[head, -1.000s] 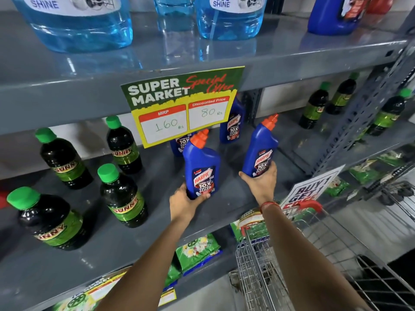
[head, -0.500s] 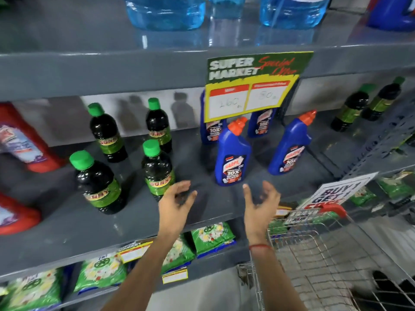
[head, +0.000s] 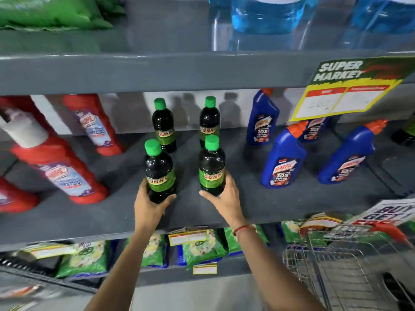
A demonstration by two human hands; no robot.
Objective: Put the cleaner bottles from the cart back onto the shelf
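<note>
Two dark bottles with green caps and green "Sunny" labels stand at the front of the grey middle shelf [head: 247, 207]. My left hand [head: 149, 204] wraps the base of the left front bottle [head: 158, 169]. My right hand [head: 224, 198] grips the base of the right front bottle [head: 211, 164]. Two more of the same bottles [head: 163, 124] stand behind them near the back wall. To the right stand blue Harpic cleaner bottles [head: 284, 158] with orange caps, upright on the shelf.
Red Harpic bottles [head: 65, 173] stand at the shelf's left. A yellow and green price sign [head: 345, 90] hangs from the upper shelf at right. The wire cart [head: 336, 270] with a red handle is at lower right. Green packets [head: 202, 248] fill the lower shelf; blue jugs [head: 265, 14] sit above.
Both hands let go of the two blue Harpic bottles, which stay on the shelf. The view swung left, and each hand has closed on a front Sunny bottle.
</note>
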